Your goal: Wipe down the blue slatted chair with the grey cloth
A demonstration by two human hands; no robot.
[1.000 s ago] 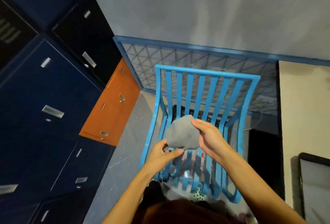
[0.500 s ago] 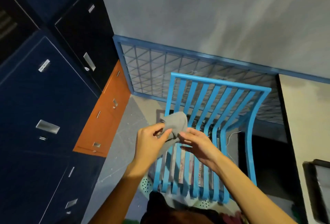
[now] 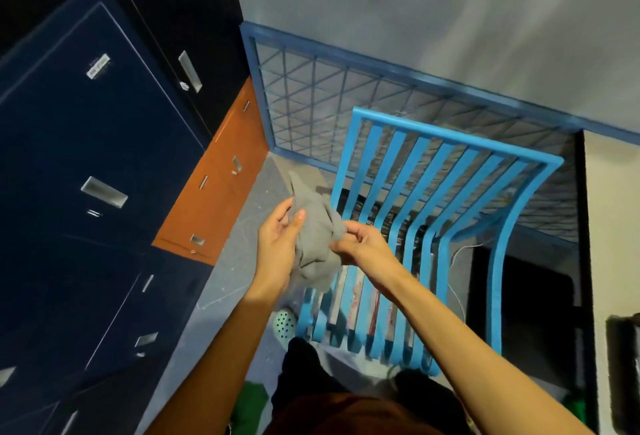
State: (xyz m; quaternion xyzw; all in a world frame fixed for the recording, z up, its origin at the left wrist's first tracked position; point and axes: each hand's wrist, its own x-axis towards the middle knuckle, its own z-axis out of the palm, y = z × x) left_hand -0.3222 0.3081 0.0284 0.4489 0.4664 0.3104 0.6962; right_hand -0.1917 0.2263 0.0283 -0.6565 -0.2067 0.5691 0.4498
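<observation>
Head view | left grip (image 3: 277, 244) (a bare hand) and right grip (image 3: 362, 244) both pinch the bunched cloth (image 3: 315, 251), up in the air | chair (image 3: 457, 139) sits just right of and below the cloth, slats running away from the person | right grip is nearer the chair

The slatted chair (image 3: 446, 199) is standing on the floor (image 3: 235, 254), backing onto a mesh panel (image 3: 311, 105) against the wall (image 3: 415, 19). Lockers (image 3: 86, 140) are lining the left. The cloth (image 3: 315, 244) is hanging between the left hand (image 3: 277, 247) and right hand (image 3: 363, 244), before the chair's left edge.
</observation>
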